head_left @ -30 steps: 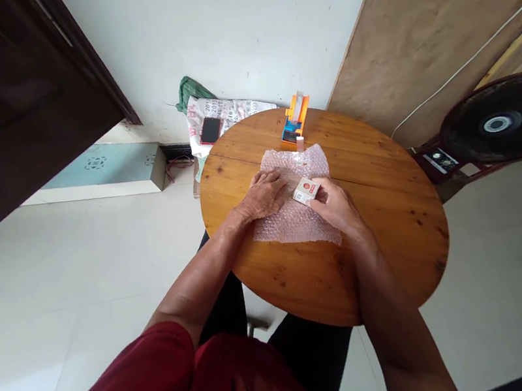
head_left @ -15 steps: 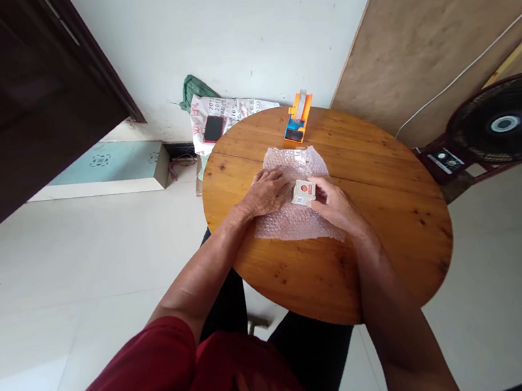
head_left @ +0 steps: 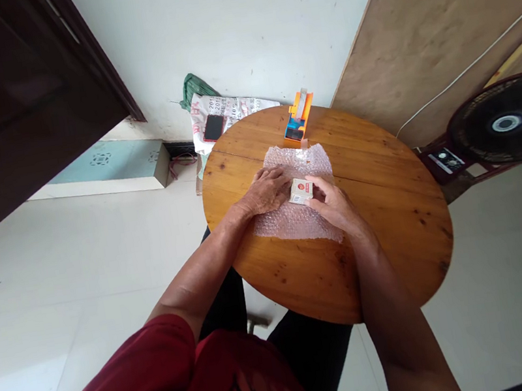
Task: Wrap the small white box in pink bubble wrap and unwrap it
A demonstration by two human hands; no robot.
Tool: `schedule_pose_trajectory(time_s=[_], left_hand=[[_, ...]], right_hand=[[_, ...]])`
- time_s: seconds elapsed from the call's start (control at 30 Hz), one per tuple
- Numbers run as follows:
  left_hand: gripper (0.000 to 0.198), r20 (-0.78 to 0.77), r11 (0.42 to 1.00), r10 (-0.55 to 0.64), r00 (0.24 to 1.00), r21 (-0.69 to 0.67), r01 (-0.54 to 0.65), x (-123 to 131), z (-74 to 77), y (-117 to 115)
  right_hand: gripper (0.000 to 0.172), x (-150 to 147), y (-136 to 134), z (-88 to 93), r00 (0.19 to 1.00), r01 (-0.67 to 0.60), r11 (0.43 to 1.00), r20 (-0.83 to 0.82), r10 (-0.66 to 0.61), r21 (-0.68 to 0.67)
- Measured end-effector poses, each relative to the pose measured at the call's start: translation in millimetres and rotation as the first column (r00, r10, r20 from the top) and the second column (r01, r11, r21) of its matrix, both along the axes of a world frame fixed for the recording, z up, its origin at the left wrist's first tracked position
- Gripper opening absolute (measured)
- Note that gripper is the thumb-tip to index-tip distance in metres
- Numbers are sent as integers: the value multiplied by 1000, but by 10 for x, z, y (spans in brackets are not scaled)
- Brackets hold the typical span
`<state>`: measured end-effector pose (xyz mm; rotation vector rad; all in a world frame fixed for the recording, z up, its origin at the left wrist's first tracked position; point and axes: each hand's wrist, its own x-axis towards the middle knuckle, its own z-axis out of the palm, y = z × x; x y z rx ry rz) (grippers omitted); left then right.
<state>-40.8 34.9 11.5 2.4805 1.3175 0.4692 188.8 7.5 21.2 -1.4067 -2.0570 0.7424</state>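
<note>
A sheet of pinkish bubble wrap (head_left: 298,162) lies spread on the round wooden table (head_left: 393,214). My left hand (head_left: 267,191) rests palm down on the sheet's left side, fingers curled over it. My right hand (head_left: 334,200) holds a small white box with a red mark (head_left: 300,190) on the middle of the sheet, fingers closed round the box. The two hands almost touch at the box.
An orange and blue tape dispenser (head_left: 298,120) stands at the table's far edge. On the floor behind lie a printed sack (head_left: 227,109) with a dark phone (head_left: 212,127) on it. A black fan (head_left: 504,120) stands at right, a dark door (head_left: 12,96) at left.
My right hand has slid the small box a little to the left across the bubble wrap, toward my left hand. The left hand stays in place.
</note>
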Motion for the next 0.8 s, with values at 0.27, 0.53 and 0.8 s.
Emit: schedule_pose_trajectory(time_s=[0.27, 0.53, 0.8], left_hand=[[49, 37, 1000, -7, 999, 1, 7, 1, -33, 34], [45, 34, 1000, 7, 999, 1, -7, 12, -37, 26], [46, 28, 1000, -1, 1000, 9, 1, 8, -34, 28]], right_hand=[[60, -4, -14, 30, 1000, -9, 1000, 18, 9, 4], [61, -18, -17, 49, 1000, -16, 1000, 1, 16, 5], [60, -1, -8, 38, 1000, -14, 1000, 5, 14, -18]])
